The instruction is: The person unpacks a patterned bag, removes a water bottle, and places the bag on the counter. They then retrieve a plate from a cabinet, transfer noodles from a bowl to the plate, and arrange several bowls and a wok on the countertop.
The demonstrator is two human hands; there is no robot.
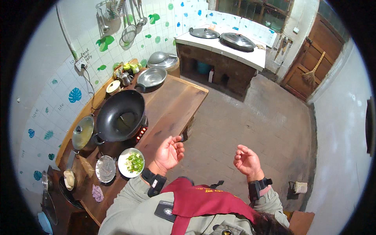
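Note:
My left hand (169, 153) is raised, palm up, beside the front edge of a wooden table (167, 108); its fingers are loosely curled around nothing. Off to the right, my right hand (247, 161) hovers over the floor, likewise bare and half curled. A white plate of chopped green vegetables (135, 163) lies closest to my left hand. Beside it is a bowl of thin translucent strands (105, 169), perhaps noodles. A black wok (113, 117) with a little liquid at its bottom sits on a cooker with lit red indicators (142, 134).
A glass-lidded pot (83, 133) stands left of the wok, and a metal pan (152, 77) lies behind it. Seasoning containers (127, 70) line the wall. Across the room is a tiled stove (223, 47) with lidded pots. A purple cloth (97, 193) rests near the table's corner.

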